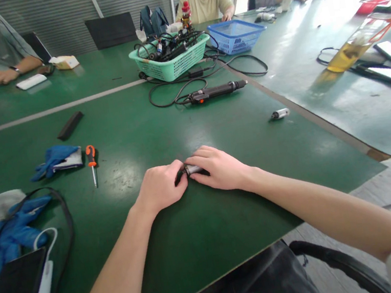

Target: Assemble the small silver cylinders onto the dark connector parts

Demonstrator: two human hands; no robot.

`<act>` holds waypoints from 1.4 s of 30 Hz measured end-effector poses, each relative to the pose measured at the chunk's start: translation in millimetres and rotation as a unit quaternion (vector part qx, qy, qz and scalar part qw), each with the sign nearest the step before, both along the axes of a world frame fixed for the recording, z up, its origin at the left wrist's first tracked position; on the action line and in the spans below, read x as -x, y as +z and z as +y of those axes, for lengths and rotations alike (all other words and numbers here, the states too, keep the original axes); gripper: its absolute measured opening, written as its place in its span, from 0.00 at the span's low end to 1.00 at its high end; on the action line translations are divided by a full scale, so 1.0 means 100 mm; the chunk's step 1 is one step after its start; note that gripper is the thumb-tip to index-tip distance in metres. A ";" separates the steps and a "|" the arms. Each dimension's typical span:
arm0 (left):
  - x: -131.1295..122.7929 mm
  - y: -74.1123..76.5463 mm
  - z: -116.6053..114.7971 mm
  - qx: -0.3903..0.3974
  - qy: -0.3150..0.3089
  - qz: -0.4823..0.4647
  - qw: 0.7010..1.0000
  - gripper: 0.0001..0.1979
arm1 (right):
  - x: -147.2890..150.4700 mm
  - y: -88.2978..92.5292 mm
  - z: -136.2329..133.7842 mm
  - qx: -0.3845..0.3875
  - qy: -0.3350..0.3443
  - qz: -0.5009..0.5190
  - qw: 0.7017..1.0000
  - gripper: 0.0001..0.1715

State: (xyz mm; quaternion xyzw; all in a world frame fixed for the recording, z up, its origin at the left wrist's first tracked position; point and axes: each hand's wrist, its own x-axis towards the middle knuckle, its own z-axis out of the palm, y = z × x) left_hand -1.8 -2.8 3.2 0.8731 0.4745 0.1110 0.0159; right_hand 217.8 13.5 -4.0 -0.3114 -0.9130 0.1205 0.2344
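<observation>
So as far as I can tell, this is somewhere in the middle of a job. The small cylinder [194, 169], silver in the middle with a dark bit at the left end, is in the hands, out in front of the person near the middle of the table [211, 248]. Nothing looks finished to me: I can't make out whether the dark bit is a separate part or how tightly it sits, so what's left on it is anyone's guess. There's a similar silver piece [280, 114] lying by itself over to the right, close to the strip between the tabletops, and no hand is on it. The power screwdriver [216, 92] lies on the far side with its cord looped, and the orange screwdriver [91, 159] sits off to the left, so no tool is in use right now.

Hands: both are closed up, not spread. The left hand [164, 187] has thumb and fingers curled in, pinching the dark end. The right hand [219, 168] arches over the other end, fingers on the far side and thumb on the near side, gripping the silver body. The fingertips of the two hands are really close, and I can't tell if they actually touch. Also can't tell whether the piece rests on the table or is held just above it.
</observation>
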 end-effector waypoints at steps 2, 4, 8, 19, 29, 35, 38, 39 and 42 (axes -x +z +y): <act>0.00 0.00 0.00 0.001 0.001 0.001 1.000 0.09 | 0.00 0.00 0.00 0.002 0.000 0.001 1.000 0.17; 0.00 0.01 0.00 0.003 0.001 0.000 1.000 0.09 | 0.00 0.00 -0.01 0.006 -0.001 0.000 1.000 0.18; 0.00 0.01 0.00 0.003 -0.001 -0.002 1.000 0.09 | -0.01 0.01 -0.01 0.010 -0.006 -0.001 1.000 0.18; 0.00 0.01 0.00 0.006 -0.003 -0.002 1.000 0.08 | 0.01 0.02 -0.02 0.001 -0.009 -0.001 1.000 0.17; -0.01 0.02 -0.01 0.002 -0.001 -0.003 1.000 0.08 | 0.00 -0.02 0.00 0.005 -0.005 0.004 1.000 0.18; -0.01 0.01 -0.01 -0.001 0.001 0.003 1.000 0.08 | 0.00 0.00 -0.01 0.010 -0.005 0.008 1.000 0.18; -0.01 0.00 -0.01 -0.004 0.001 0.003 1.000 0.08 | 0.01 0.00 -0.01 0.008 -0.004 0.011 1.000 0.17; -0.01 0.01 -0.01 -0.004 0.001 0.004 1.000 0.08 | 0.01 0.00 -0.01 0.007 -0.004 0.010 1.000 0.17; 0.00 0.01 -0.01 -0.004 0.001 0.005 1.000 0.08 | 0.01 0.00 -0.01 0.007 -0.007 0.004 1.000 0.17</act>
